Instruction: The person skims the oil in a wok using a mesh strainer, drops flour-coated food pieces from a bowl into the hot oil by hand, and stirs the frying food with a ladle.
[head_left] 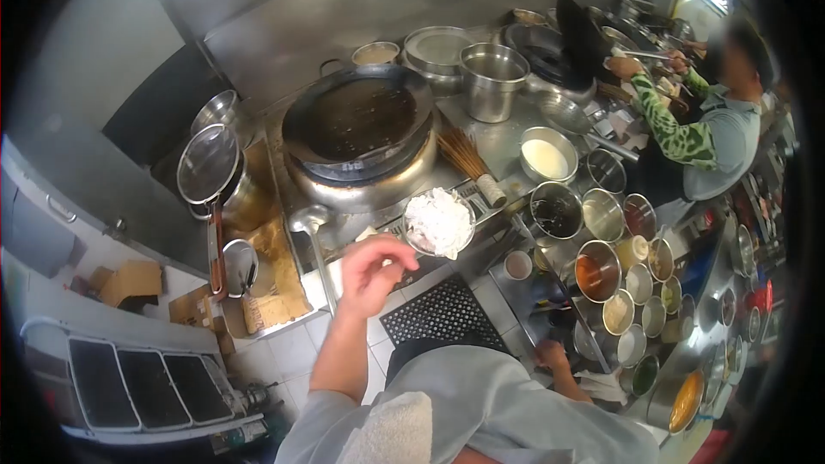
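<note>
My left hand is raised over the front of the stove, its fingers loosely bent and nothing visible in them. Just beyond the fingertips is a round metal bowl heaped with white, flaky food. A long-handled ladle lies beside my left wrist, its bowl towards the wok. Down at my right side, my right hand is at the edge of the steel counter; its fingers are too small and dark to make out. A large dark wok with a little brown residue sits on the burner ahead.
A bamboo brush lies right of the wok, near a tall steel pot. Several metal containers of sauces, including an orange one, fill the right counter. A strainer rests at left. Another person works at the far right.
</note>
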`<move>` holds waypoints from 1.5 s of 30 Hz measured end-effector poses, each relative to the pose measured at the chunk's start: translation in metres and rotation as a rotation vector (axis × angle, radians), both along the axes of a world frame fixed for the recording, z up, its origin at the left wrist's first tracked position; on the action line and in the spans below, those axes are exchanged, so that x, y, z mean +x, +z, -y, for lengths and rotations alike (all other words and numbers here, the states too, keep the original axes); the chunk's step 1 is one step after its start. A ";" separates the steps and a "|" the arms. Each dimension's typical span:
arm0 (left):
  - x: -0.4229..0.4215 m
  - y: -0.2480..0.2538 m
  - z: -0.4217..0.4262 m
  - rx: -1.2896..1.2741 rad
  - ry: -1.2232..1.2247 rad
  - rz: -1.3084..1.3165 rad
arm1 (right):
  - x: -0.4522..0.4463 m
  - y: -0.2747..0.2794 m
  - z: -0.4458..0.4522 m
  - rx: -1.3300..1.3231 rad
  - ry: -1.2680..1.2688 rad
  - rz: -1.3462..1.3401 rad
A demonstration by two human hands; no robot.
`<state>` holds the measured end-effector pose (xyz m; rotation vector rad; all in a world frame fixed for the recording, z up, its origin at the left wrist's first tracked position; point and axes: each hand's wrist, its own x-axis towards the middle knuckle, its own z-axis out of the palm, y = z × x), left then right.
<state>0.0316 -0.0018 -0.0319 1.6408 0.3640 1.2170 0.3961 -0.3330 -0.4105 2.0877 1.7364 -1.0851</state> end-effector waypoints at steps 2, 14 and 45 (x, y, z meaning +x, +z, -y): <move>-0.011 0.041 0.027 0.271 0.106 0.110 | 0.032 -0.055 0.038 -0.024 0.214 0.019; 0.037 0.226 0.128 1.632 -0.069 0.834 | 0.094 -0.143 -0.032 -0.106 -0.258 -0.119; -0.269 -0.461 0.292 -0.787 -0.548 -1.547 | -0.067 0.155 0.235 0.080 -0.545 0.248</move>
